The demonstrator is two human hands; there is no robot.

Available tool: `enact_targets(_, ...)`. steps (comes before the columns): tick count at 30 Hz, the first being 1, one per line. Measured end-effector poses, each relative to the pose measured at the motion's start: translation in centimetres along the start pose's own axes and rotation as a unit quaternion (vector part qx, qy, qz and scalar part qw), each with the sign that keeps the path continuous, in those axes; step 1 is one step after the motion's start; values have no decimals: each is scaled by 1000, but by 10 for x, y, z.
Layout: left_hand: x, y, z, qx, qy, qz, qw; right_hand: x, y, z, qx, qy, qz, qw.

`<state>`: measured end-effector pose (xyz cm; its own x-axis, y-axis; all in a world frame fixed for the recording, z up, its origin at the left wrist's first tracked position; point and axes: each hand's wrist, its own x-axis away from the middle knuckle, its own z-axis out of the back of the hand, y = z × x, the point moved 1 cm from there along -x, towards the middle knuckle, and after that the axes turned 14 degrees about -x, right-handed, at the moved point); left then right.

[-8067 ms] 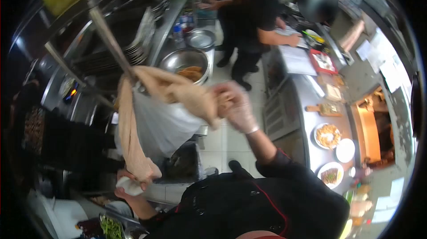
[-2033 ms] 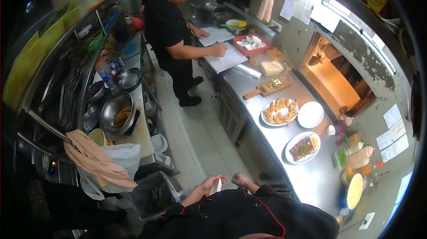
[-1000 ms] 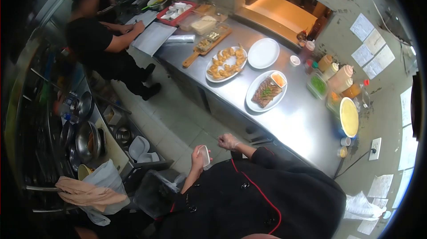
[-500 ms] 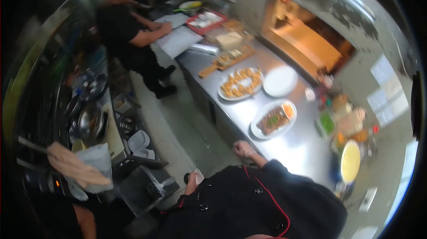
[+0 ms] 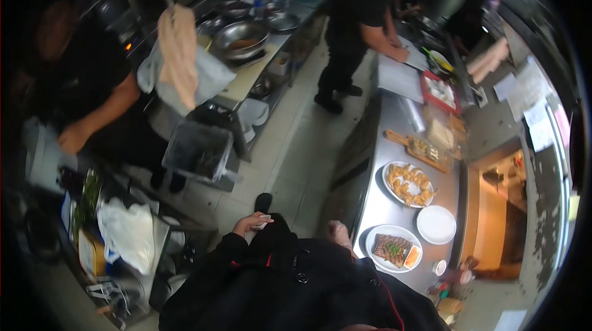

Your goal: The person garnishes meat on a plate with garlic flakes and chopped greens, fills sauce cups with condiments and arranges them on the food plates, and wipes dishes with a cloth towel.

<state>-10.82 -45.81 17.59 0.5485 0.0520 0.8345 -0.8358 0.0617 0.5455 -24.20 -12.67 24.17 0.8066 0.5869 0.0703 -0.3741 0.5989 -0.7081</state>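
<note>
My left hand [image 5: 248, 224] is closed around a small white dish [image 5: 264, 222], held low in front of my body; only its edge shows clearly. At the side of the steel counter [image 5: 364, 208], my right hand [image 5: 337, 231] hangs with its fingers curled in and nothing visible in them. Nearest to it on the counter is an oval white plate of sliced meat [image 5: 391, 246] with green garnish and a small cup of orange sauce [image 5: 412, 257]. Behind that stand a plate of golden fried pieces [image 5: 409, 184] and white plates [image 5: 436, 224].
A co-worker [image 5: 354, 23] leans over papers at the counter's far end. Another person [image 5: 92, 97] works at the left, by a white plastic bag [image 5: 126, 232]. A dark plastic bin [image 5: 198, 152] stands on the floor beside the shelf with pans [image 5: 240, 41]. Tiled floor [image 5: 290, 146] runs between.
My view has swung left, so the counter now sits farther right and the person and work surface at the left show more. My left hand still holds the white dish.
</note>
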Motion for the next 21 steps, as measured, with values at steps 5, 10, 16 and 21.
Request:
enact_targets(5,31,-36,-20,127,-11,-71,989,-23,19,5,-83,102,-48,990)
enact_targets(10,49,-57,-24,206,-64,99,972,-41,-40,54,-136,75,55,986)
enact_targets(16,-47,-14,-11,-59,-37,-71,995,-3,-96,134,-234,218,39,947)
enact_targets(21,-85,226,-41,-512,205,-276,787,50,-96,180,-210,368,-10,906)
